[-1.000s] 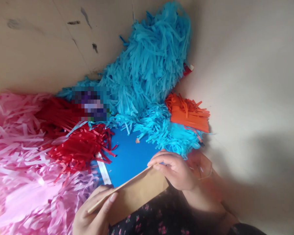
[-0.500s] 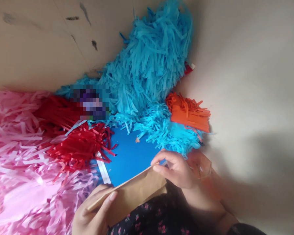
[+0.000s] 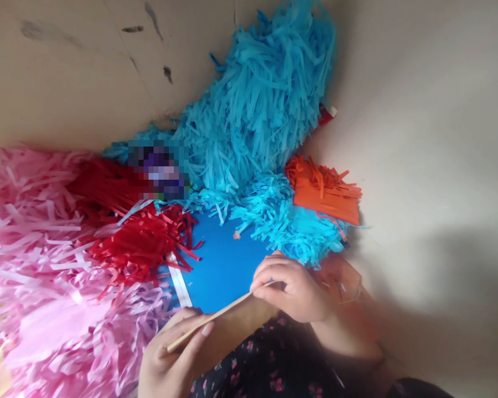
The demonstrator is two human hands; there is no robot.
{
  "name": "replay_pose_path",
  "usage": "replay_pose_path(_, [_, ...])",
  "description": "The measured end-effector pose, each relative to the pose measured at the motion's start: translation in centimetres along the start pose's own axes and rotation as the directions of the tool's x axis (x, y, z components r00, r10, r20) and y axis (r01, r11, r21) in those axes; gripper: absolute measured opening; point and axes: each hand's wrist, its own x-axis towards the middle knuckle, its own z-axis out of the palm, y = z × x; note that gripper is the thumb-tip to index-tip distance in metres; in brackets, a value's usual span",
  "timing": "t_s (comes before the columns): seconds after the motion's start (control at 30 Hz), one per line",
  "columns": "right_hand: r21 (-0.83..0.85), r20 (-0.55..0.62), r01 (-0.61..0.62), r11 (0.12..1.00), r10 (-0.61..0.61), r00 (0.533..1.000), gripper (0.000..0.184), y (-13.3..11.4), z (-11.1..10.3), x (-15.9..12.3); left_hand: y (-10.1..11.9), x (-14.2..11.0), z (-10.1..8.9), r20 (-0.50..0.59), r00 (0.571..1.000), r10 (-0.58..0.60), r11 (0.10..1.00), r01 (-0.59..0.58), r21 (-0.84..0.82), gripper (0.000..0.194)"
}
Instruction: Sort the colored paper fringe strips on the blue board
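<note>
Both hands hold a tan paper sheet (image 3: 240, 326) along its upper edge, which looks folded or rolled into a narrow strip. At the sheet's left end, my left hand (image 3: 174, 348) has its thumb on the near side and its fingers behind. My right hand (image 3: 290, 287) pinches the upper edge near the right end, fingers curled over it. The sheet slopes up to the right and hangs over a dark floral garment (image 3: 269, 367). Behind it lies a blue board (image 3: 219, 260) with a white edge strip.
Pink paper fringe (image 3: 53, 326) is heaped at the left, beside red fringe (image 3: 145, 243). A large light-blue fringe pile (image 3: 269, 94) leans at the back. Orange fringed paper (image 3: 326, 190) rests on blue fringe at the right. An orange see-through wrapping (image 3: 340, 276) lies by my right wrist.
My left hand has shifted right along the sheet, nearer my right hand. The right fingers are curled further over the edge, and the sheet's right part is tilted differently. The view has shifted slightly.
</note>
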Motion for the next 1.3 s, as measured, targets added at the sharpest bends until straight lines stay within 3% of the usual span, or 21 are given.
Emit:
replay_pose_path(0.27, [-0.008, 0.007, 0.035, 0.999, -0.035, 0.999, 0.016, 0.5, 0.1, -0.3, 0.1, 0.0, 0.8, -0.019, 0.989, -0.15, 0.984, 0.147, -0.104, 0.028])
replay_pose_path(0.43, [-0.029, -0.016, 0.116, 0.993, -0.116, 0.993, 0.019, 1.0, 0.1, -0.3, -0.8, 0.2, 0.7, 0.011, 0.96, -0.281, 0.946, 0.279, -0.166, 0.038])
replay_pose_path(0.6, [0.005, -0.022, 0.136, 0.991, -0.136, 0.99, 0.025, 1.3, -0.3, -0.2, 0.3, 0.2, 1.5, -0.039, 0.92, -0.39, 0.899, 0.371, -0.235, 0.044])
replay_pose_path(0.67, [0.019, -0.013, 0.09, 0.996, -0.09, 0.996, 0.014, 1.3, -0.4, -0.2, 0.8, 0.2, 1.7, -0.057, 0.929, -0.365, 0.915, 0.347, -0.205, 0.045])
replay_pose_path(0.83, [-0.111, 0.038, 0.03, 0.993, -0.026, 0.999, 0.012, 1.0, -0.2, 0.3, 0.9, 0.2, 1.7, -0.086, 0.96, -0.265, 0.961, 0.256, -0.107, 0.042])
replay_pose_path(1.07, [-0.1, 0.017, 0.128, 0.987, -0.127, 0.992, 0.017, 1.2, 0.0, 0.4, 0.5, 0.2, 1.5, -0.061, 0.971, -0.23, 0.971, 0.226, -0.075, 0.04])
replay_pose_path(1.17, [-0.173, 0.087, 0.133, 0.976, -0.119, 0.989, 0.006, 0.9, -0.2, 0.6, 0.5, 0.2, 1.4, -0.052, 0.982, -0.179, 0.983, 0.178, -0.034, 0.036])
replay_pose_path(1.23, [-0.255, 0.15, 0.124, 0.959, -0.087, 0.985, 0.014, 0.4, -0.1, 0.9, 0.6, 0.1, 1.5, -0.048, 0.991, -0.121, 0.993, 0.121, -0.003, 0.031])
replay_pose_path(1.3, [-0.308, 0.198, 0.125, 0.943, -0.064, 0.978, 0.009, 0.0, 0.3, 1.2, 0.7, 0.1, 1.5, -0.052, 0.997, -0.059, 0.998, 0.06, 0.025, 0.026])
